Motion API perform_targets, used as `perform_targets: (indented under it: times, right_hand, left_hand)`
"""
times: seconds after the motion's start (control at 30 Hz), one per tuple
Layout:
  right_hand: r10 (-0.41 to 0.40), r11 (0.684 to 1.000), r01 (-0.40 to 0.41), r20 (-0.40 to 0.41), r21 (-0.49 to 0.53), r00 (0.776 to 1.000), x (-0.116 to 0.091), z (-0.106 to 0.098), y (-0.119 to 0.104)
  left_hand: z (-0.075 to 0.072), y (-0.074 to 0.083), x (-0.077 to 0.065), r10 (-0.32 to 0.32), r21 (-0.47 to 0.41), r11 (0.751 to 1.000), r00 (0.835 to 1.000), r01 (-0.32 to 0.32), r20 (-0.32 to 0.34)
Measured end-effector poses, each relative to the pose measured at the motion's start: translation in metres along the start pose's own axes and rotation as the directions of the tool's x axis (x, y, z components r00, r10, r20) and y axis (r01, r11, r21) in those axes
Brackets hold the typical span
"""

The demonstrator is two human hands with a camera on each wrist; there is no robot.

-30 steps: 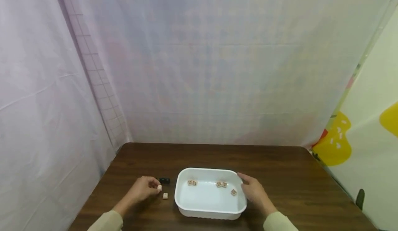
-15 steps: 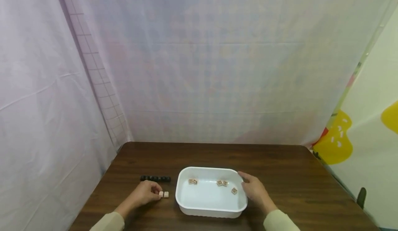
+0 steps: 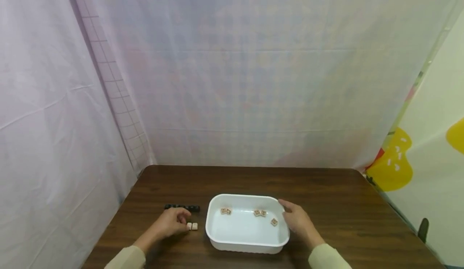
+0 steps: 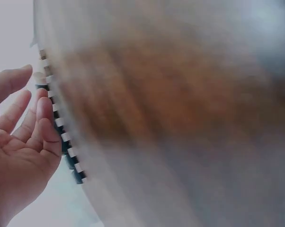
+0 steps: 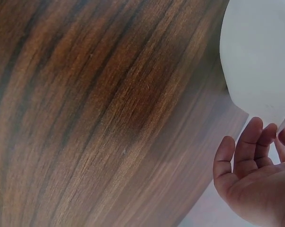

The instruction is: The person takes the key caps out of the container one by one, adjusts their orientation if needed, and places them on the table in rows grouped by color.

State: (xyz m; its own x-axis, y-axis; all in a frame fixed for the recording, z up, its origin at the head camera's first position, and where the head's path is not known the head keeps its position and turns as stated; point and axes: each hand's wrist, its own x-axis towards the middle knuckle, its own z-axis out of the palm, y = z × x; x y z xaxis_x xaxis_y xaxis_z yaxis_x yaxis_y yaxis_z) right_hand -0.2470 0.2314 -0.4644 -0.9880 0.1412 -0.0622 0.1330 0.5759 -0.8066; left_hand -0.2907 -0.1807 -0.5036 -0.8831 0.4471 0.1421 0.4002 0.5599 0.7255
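Two small cream blocks (image 3: 192,226) sit side by side on the brown table. My left hand (image 3: 172,220) is at their left, fingertips right at the nearer block. In the left wrist view, the thumb stands apart from the loosely bent fingers (image 4: 45,111), and a row of small black-and-cream blocks (image 4: 62,125) runs behind them. The black row (image 3: 185,207) lies just beyond that hand in the head view, partly hidden by it. My right hand (image 3: 298,220) grips the right rim of a white plastic tub (image 3: 246,245), fingers outside the wall (image 5: 261,56).
Several small cream blocks with reddish-brown marks lie in the tub: a pair (image 3: 226,211) at left, a pair (image 3: 259,213) toward the right, and a single one (image 3: 274,222). White curtains (image 3: 232,79) stand behind the table's (image 3: 326,188) far edge and along the left.
My left hand has brought a cream block down and toward me, set it beside the other one, and loosened its fingers. The right hand keeps its hold on the tub.
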Motion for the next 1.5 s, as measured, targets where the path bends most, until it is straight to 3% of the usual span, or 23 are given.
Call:
perform_targets:
  times: [0.33,0.63,0.87,1.17,1.3,1.5]
  right_hand:
    - [0.02,1.0,-0.02,-0.005,-0.024,1.0,0.002,0.0,0.0]
    - [0.022,0.999,-0.022,-0.003,-0.028,1.0,0.0,-0.001,-0.002]
    - [-0.018,1.0,0.017,-0.014,-0.014,1.0,-0.001,-0.002,-0.001]
    - [0.031,0.999,-0.031,0.013,-0.03,0.999,0.002,-0.001,0.0]
    - [0.031,0.999,-0.03,0.012,-0.024,0.999,0.002,0.0,0.001]
    - [0.012,1.0,-0.012,0.006,-0.008,1.0,0.001,0.0,0.001]
  left_hand:
    - [-0.001,0.032,0.022,0.055,0.048,0.998,0.995,-0.051,-0.079]
    - [0.019,0.071,0.049,0.064,0.071,0.996,0.994,-0.058,-0.084]
    - [0.036,0.093,0.063,0.147,0.174,0.976,0.983,-0.127,-0.107]
    - [0.066,0.103,0.079,0.051,0.292,0.956,0.996,-0.03,-0.067]
    - [0.079,0.104,0.085,-0.003,0.377,0.926,0.997,0.031,-0.074]
    - [0.093,0.102,0.092,-0.006,0.552,0.832,0.995,0.059,-0.099]
